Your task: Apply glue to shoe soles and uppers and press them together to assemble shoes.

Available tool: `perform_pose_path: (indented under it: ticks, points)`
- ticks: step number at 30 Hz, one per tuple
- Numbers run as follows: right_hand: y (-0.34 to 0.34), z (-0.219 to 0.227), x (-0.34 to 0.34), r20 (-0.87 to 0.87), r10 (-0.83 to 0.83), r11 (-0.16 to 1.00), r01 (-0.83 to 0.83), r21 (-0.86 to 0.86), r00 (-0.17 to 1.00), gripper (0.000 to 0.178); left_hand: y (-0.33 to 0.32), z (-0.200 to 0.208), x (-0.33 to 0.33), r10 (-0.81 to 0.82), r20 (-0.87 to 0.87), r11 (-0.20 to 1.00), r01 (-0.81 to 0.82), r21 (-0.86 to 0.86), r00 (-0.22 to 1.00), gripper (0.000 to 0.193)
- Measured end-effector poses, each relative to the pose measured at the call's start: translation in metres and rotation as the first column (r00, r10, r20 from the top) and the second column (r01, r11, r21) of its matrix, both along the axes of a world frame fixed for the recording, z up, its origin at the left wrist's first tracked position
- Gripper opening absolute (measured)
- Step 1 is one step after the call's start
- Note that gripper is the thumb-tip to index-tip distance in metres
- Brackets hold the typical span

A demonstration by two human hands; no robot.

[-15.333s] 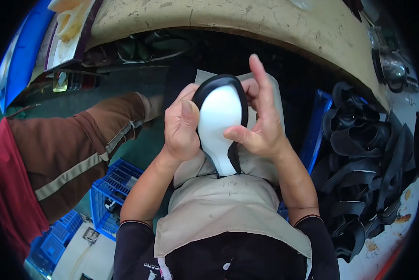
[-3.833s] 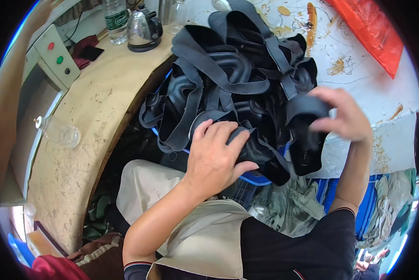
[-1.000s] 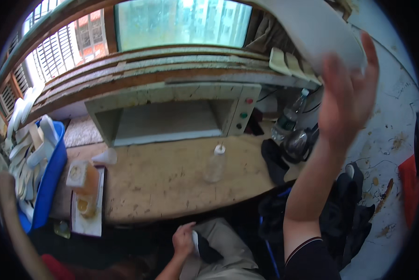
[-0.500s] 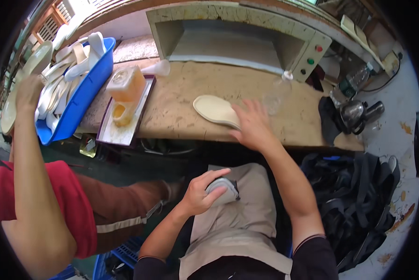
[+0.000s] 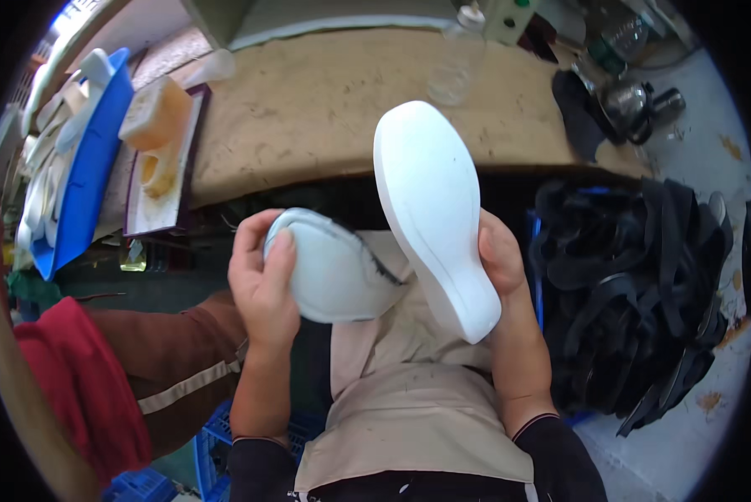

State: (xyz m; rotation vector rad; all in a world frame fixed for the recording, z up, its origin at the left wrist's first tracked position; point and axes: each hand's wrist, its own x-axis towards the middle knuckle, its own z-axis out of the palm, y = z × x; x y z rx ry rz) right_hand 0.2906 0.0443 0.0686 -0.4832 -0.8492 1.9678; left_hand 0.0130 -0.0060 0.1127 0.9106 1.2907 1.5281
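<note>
in the head view, the left hand's grip pinches a pale-bottomed shoe upper while the right hand grasps a white shoe sole, near the tabletop's front edge; both pieces picked up, seemingly unjoined.

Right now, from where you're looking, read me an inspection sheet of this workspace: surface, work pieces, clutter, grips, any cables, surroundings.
Surface: tan bench, marked with dark scuffs.
Work pieces: white sole; pale grey shoe piece with a dark edge along part of it.
Clutter: clear bottle, metal kettle, amber container on a tray, blue bin of pale shoe parts at left, black strappy pieces heaped at right.
Left grip: closed on the pale grey shoe piece.
Right grip: closed on the white sole.
Cables: cannot tell; upper right is blurred.
Surroundings: another person's brown-trousered leg at left, blue crate below it.
</note>
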Motion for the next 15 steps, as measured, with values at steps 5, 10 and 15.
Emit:
perform_pose_path:
  ticks: [5,10,15]
  points:
    - [-0.033,-0.053,0.024,0.284,0.068,0.996,-0.080,0.033,0.956,0.052,0.022,-0.089,0.037,-0.095,0.252,0.981,0.133,-0.141,0.963,0.028]
    - [-0.060,-0.074,0.010,0.402,0.075,0.993,-0.104,0.050,0.912,0.056,0.015,-0.123,0.030,-0.083,0.414,0.974,0.161,-0.159,0.907,0.031]
    - [-0.067,-0.087,-0.012,0.446,0.059,0.984,-0.128,0.127,0.893,0.050,0.004,-0.136,0.020,-0.120,0.377,0.978,0.175,-0.116,0.918,0.031]
